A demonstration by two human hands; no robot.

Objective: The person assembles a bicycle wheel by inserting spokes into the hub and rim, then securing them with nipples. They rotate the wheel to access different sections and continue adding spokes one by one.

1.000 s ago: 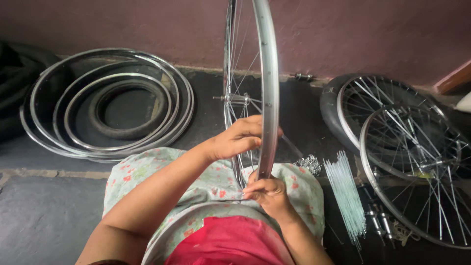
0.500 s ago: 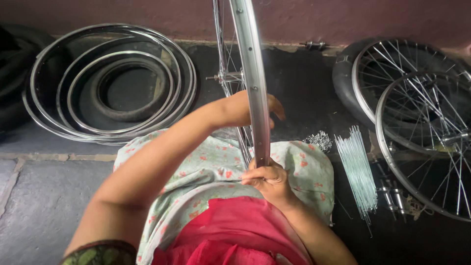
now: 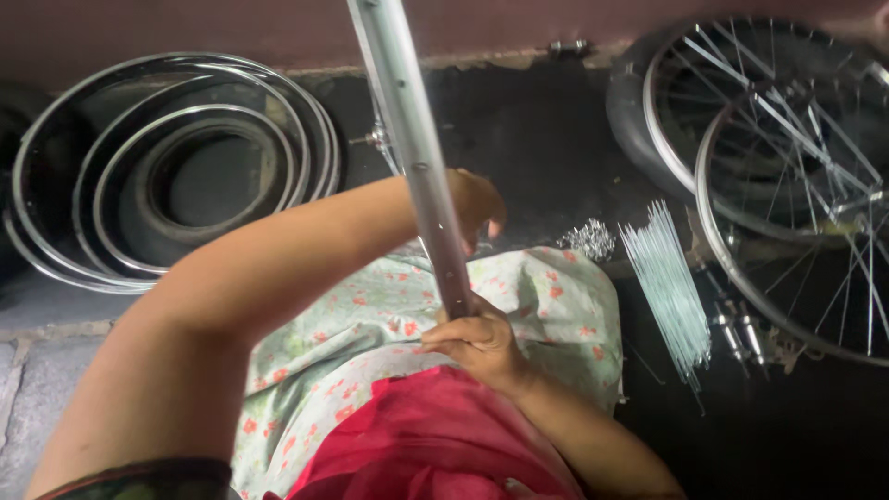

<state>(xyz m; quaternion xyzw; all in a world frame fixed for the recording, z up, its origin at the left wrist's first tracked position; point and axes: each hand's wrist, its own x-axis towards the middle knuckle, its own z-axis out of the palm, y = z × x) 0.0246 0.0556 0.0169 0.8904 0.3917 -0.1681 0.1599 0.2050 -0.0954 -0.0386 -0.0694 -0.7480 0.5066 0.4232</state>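
a silver rim (image 3: pixel 417 157) stands edge-on in the middle of the frame, running from the top centre down to the lap. its lower end meets the right hand (image 3: pixel 474 341), just below centre, where the fingers (image 3: pixel 454 333) are curled around the bottom of the rim in a clenched grip. the left hand (image 3: pixel 477 206) reaches in from the lower left, its forearm crossing the frame diagonally; the hand passes behind the rim at mid-height, and its fingers are mostly hidden by the metal, so whether they grasp the rim or spokes cannot be told. behind the rim, near the top centre, part of a hub (image 3: pixel 375 139) with thin spokes shows.

under the hands lies a pale floral cloth (image 3: pixel 370 315) over the lap, with a red cloth (image 3: pixel 435 435) below it at the bottom centre.

at the upper left, a stack of bare rims (image 3: pixel 56 250) lies flat on the dark floor (image 3: pixel 537 120), with a tyre (image 3: pixel 139 222) inside them. at the upper right, two spoked wheels (image 3: pixel 787 185) overlap each other. just left of them, right of centre, a bundle of loose spokes (image 3: pixel 667 278) lies on the floor, and a small heap of shiny nipples (image 3: pixel 589 239) sits just beside the cloth's upper right edge. a reddish wall (image 3: pixel 185 28) runs along the top.
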